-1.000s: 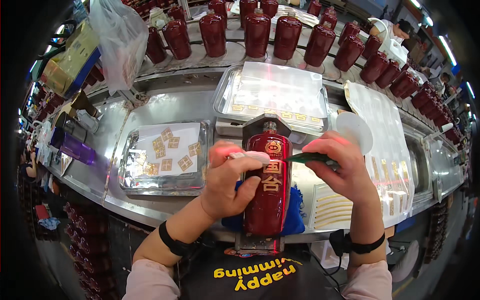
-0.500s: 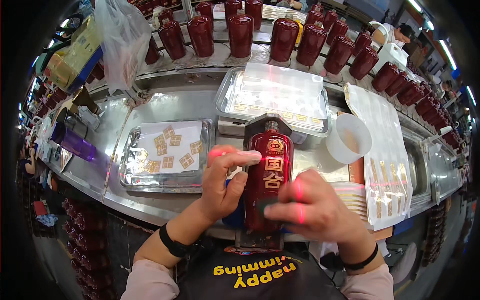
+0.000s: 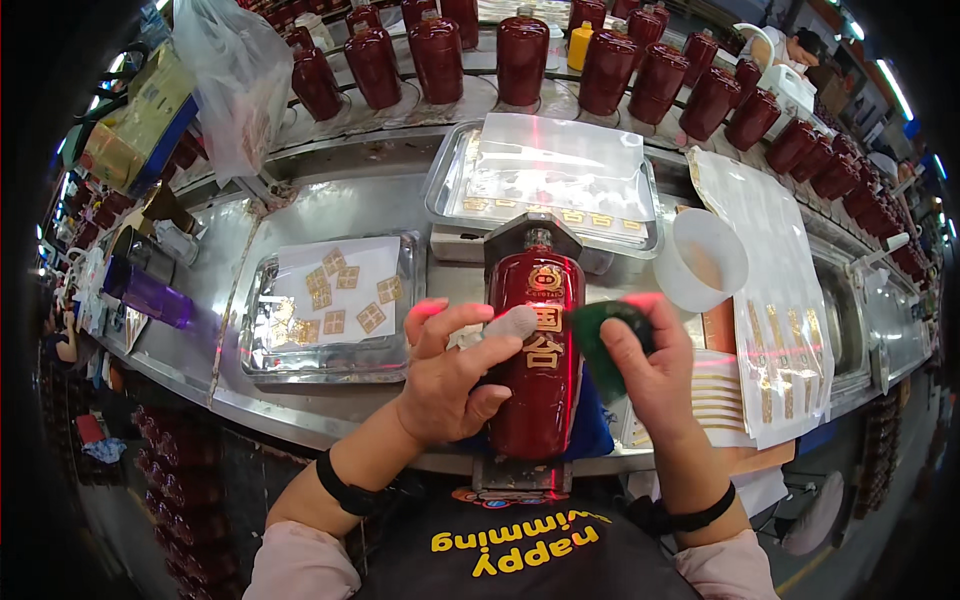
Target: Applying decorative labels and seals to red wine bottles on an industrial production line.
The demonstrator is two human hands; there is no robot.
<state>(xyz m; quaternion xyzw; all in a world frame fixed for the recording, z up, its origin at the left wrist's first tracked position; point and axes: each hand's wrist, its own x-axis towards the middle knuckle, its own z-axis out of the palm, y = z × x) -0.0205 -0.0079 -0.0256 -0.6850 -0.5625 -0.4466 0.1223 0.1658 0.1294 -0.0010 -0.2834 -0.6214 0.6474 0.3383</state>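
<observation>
A dark red glossy bottle [image 3: 533, 420] with gold raised characters lies on its back in a dark cradle [image 3: 538, 222], its neck pointing away from me. The index finger of my left hand [image 3: 455, 375], wrapped in a white cover, touches the gold character at the middle of the bottle's front. The other left fingers are spread and hold nothing. Just right of the bottle, my right hand [image 3: 662, 355] grips a dark green flat pad [image 3: 605, 350] between thumb and fingers. Whether the pad touches the bottle's side I cannot tell. Blue cloth [image 3: 592, 425] shows beneath the bottle.
Left lies a metal tray [image 3: 330, 368] with gold square stickers on white paper. Behind the bottle sits another tray [image 3: 440, 190] of sticker sheets. Right are a translucent cup [image 3: 700, 262] and gold-strip sheets [image 3: 775, 260]. Red bottles [image 3: 522, 65] line a conveyor; a person [image 3: 780, 50] is beyond.
My right hand has lifted from the bottle's lower front to its right side, showing the green pad. My left hand has shifted slightly right and down. The conveyor bottles have moved right.
</observation>
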